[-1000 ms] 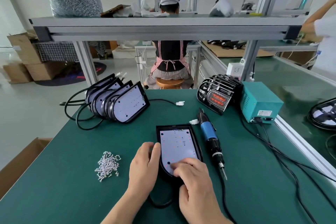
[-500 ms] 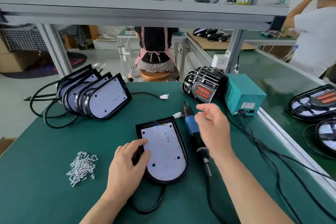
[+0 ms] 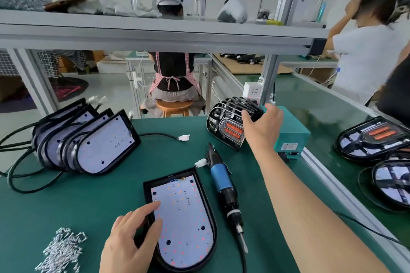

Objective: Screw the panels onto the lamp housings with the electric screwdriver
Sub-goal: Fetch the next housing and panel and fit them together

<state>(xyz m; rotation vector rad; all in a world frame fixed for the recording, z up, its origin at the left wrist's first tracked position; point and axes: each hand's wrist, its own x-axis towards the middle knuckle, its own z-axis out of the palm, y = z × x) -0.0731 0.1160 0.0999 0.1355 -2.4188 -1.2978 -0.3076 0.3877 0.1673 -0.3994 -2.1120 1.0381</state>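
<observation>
Electric screwdriver (image 3: 223, 186) lay between the hands.
Left hand (image 3: 131, 244) rested flat on lamp housing (image 3: 184, 224); right hand (image 3: 263, 127) spread open at grille panels (image 3: 224, 122).

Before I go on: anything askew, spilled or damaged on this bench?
Nothing stands out. The screws lie in a loose heap at the front left, the electric screwdriver lies flat beside the lamp housing, and the leaning housings at the back left look stacked on purpose.

lamp housing (image 3: 182, 217) flat, LED board up | screwdriver (image 3: 221, 182) lying alongside | panels (image 3: 225, 127) stacked upright
</observation>
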